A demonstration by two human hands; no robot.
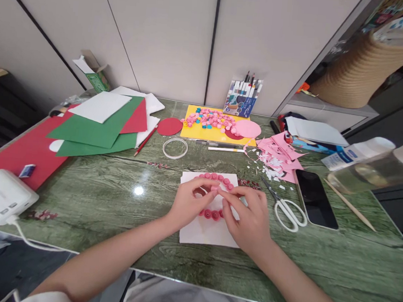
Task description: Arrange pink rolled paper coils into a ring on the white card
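Note:
A white sheet [197,233] lies flat in front of me, with a ring of rolled pink paper roses [215,215] on it. My left hand [190,201] is closed above the ring's left side, thumb and finger pinching a small pink paper roll [214,188]. From the right, the fingertips of my right hand [250,221] meet the same roll, and its index finger and thumb are drawn together there. Part of the ring is hidden under both hands. White-handled scissors [289,214] rest to the right of the sheet.
Behind are a yellow sheet [192,132] with many small paper rolls [214,119], a tape roll [175,148] and pink scraps [281,151]. A phone [316,198] and wooden stick [350,205] lie right. Coloured paper [86,129] and a white charger [2,197] occupy the left.

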